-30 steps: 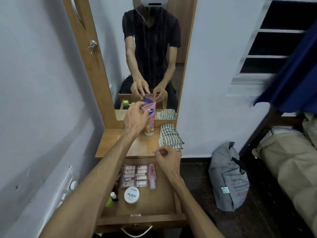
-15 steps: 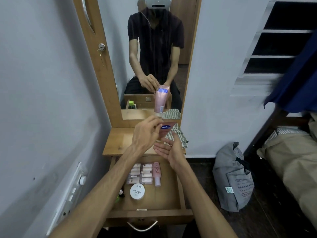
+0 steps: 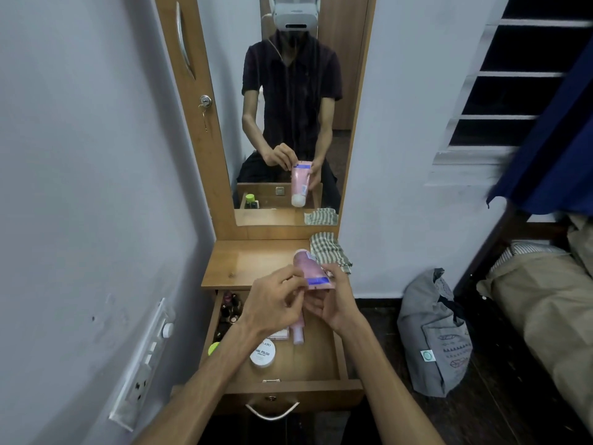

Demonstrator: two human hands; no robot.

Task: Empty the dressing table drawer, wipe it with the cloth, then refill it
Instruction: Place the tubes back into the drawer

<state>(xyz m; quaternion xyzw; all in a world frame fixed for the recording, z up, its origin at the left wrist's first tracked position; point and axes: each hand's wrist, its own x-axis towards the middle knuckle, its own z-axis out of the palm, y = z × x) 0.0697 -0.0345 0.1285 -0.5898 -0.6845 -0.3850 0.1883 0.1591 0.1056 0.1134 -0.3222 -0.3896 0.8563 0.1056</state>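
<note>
Both hands hold a pink tube [image 3: 308,264] with a blue band over the open drawer [image 3: 321,354]. My left hand [image 3: 272,303] pinches its near end; my right hand [image 3: 333,298] cups it from the right side. In the drawer lie a white round nail polish tin [image 3: 262,355], a pink bottle [image 3: 297,334], a flat packet partly hidden by my left wrist, several small dark bottles [image 3: 228,311] along the left wall and a green-capped bottle [image 3: 213,347]. A striped cloth [image 3: 329,250] is folded at the back right of the dressing table top [image 3: 250,263].
A mirror [image 3: 288,107] rises behind the table top and reflects me. A switch panel [image 3: 144,358] sits on the left wall. On the dark floor to the right stands a grey bag [image 3: 433,332], with a bed [image 3: 545,300] beyond it.
The tube stood upright on the table top in my left hand; it has come down towards me and now lies tilted between both hands. My right hand rose to take it.
</note>
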